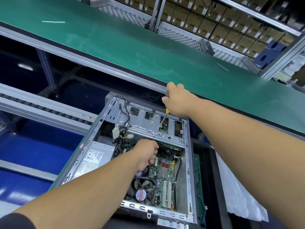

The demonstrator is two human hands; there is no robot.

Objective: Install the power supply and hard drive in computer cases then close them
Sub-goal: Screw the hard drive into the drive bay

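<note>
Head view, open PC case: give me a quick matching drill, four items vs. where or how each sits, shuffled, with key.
Items
1. screwdriver
2. power supply
3. left hand
4. CPU fan

Places or states
A. near end of the computer case, by the rear bracket
B. gripped in the right hand, tip down on the drive cage
C. along the case's left wall, label up
D. fingers curled, just below the drive cage edge, over the motherboard

Pairs: 1-B, 2-C, 3-D, 4-A
</note>
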